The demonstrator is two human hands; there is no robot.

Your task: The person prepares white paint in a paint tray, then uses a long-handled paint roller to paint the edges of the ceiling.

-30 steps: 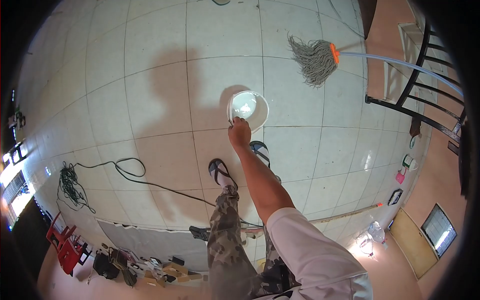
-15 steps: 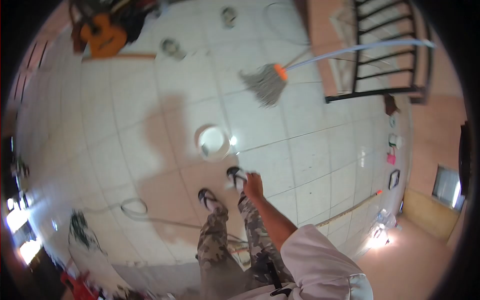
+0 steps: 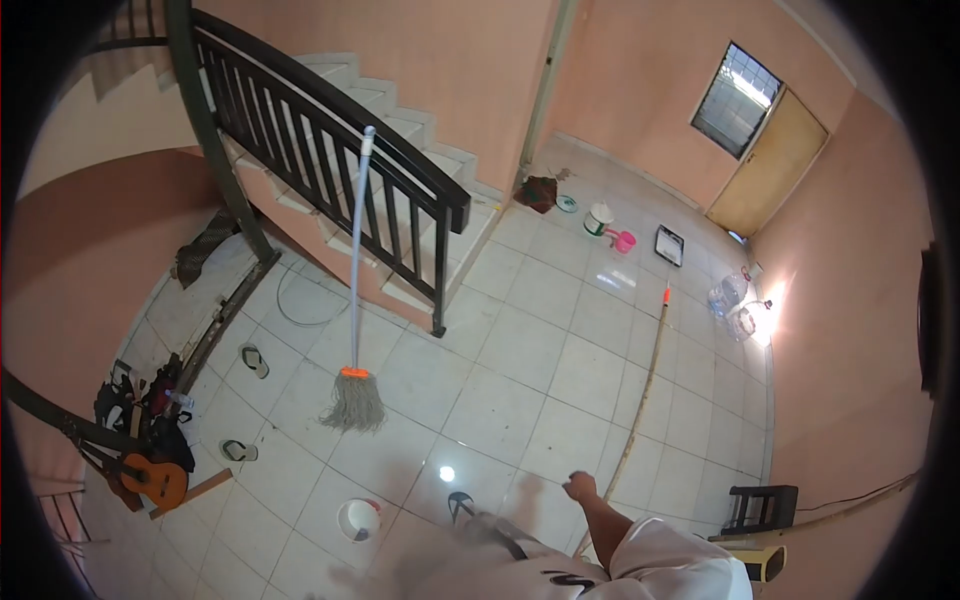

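While the right hand (image 3: 580, 488) hangs free above the floor (image 3: 540, 350), it holds nothing; its fingers look loosely curled, though whether they are closed cannot be told at this size. The left hand is out of view. Nearest the hand on the left is a white bucket (image 3: 359, 519), round and open-topped, standing on the tiles near one sandalled foot (image 3: 460, 506). A mop (image 3: 353, 398) stands well beyond it, its grey string head splayed on the floor under an orange collar, its pale handle leaning against the dark stair railing (image 3: 330, 150).

Hazards, as judged: the glazed tiles are glossy and show a bright glare spot, so a wet patch would be slippery underfoot in open sandals. The mop rests only by its lean; a knock could send it sliding down. A long thin pole (image 3: 645, 380) lies across the tiles just beside the hand, a trip risk. The bucket sits close to the foot and could be kicked over.

Other materials: smooth plaster walls, concrete steps, a wooden guitar (image 3: 155, 480) by loose sandals (image 3: 254, 360).
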